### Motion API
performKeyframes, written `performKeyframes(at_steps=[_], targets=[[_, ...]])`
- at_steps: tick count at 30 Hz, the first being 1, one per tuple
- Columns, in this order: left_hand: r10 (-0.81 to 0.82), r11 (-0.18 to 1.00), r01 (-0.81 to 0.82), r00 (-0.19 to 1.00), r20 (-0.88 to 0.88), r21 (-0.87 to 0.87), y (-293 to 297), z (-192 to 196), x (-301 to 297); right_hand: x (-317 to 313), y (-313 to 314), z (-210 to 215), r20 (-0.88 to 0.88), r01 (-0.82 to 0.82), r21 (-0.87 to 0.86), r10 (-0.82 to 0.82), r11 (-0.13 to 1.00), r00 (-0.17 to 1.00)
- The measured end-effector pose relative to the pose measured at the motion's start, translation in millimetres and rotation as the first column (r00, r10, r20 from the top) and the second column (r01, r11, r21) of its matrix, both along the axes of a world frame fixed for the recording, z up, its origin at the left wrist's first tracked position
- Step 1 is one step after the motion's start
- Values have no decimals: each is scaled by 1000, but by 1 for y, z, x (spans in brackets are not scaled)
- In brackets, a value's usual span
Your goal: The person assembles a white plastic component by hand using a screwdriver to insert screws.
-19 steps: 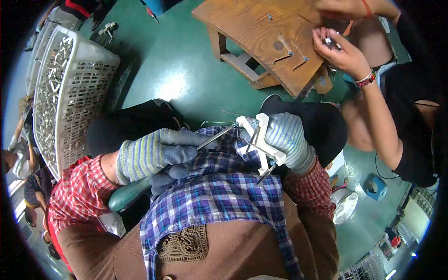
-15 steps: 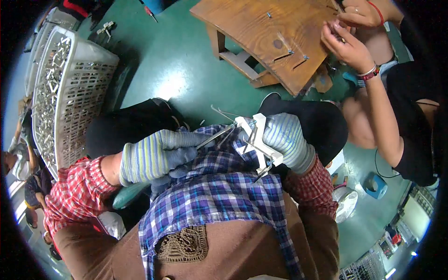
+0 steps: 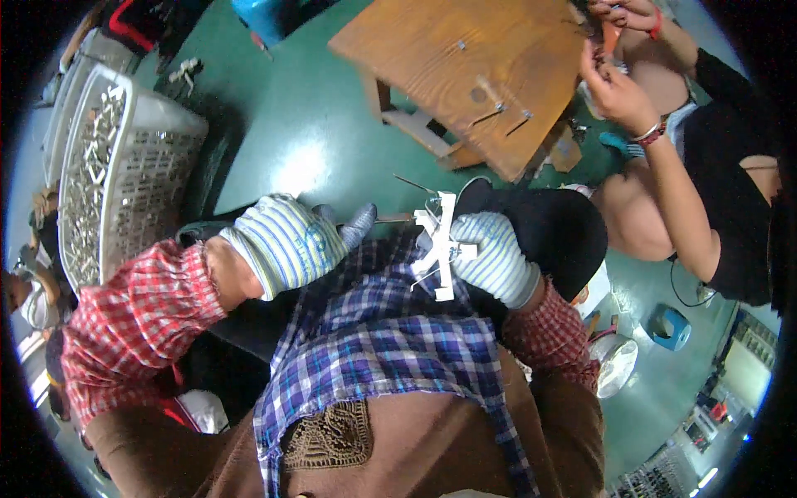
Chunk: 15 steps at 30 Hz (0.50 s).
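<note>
My left hand point(image 3: 290, 247), in a striped glove with grey fingers, is closed round a screwdriver. Only its thin metal shaft point(image 3: 395, 219) shows clearly, running right to the upper end of a white plastic bracket point(image 3: 442, 249). Most of its handle is hidden by the glove. My right hand point(image 3: 498, 259), gloved alike, grips the bracket from the right side, over my lap. Small metal screws sit in the bracket's arms, and thin metal prongs point(image 3: 415, 183) stick out from it. The fingertips behind the bracket are partly hidden.
At the left stands a white basket point(image 3: 158, 170) heaped with white and metal parts. Ahead is a low wooden table point(image 3: 415, 50) bearing a few metal pieces. A co-worker's hands point(image 3: 621, 91) are busy at its right side. A blue stool point(image 3: 668, 328) stands at the right.
My left hand has risen and turned over, bringing the screwdriver shaft nearly level. The bracket has turned in my right hand and shifted slightly left. The co-worker's hands now hold something orange.
</note>
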<state>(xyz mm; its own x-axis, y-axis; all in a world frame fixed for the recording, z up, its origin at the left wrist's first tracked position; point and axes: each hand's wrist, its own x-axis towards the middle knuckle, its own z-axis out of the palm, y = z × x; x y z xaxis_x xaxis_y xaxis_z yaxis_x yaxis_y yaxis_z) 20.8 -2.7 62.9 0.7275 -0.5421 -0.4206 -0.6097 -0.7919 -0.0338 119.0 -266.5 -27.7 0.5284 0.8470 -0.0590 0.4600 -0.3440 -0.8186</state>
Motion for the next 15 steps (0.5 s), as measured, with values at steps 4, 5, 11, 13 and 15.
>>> performKeyframes(at_steps=[4,5,11,13,15], targets=[[151,986,-150,989,1,-75,12,2,15,3,-1,-4,187,104,-99,-84,990,979],[287,921,-295,955,-67,-254,20,4,13,4,-3,-3,201,116,-87,-97,989,975],[718,224,-744,563,-410,-629,7,-3,49,4,-12,7,234,287,111,-306,951,923],[577,530,-442,813,-74,-724,-8,-13,82,-1,-16,11,-105,438,239,-425,867,899],[473,650,-238,870,139,-722,-30,-21,117,-7,-28,-11,-588,565,428,-257,706,767]])
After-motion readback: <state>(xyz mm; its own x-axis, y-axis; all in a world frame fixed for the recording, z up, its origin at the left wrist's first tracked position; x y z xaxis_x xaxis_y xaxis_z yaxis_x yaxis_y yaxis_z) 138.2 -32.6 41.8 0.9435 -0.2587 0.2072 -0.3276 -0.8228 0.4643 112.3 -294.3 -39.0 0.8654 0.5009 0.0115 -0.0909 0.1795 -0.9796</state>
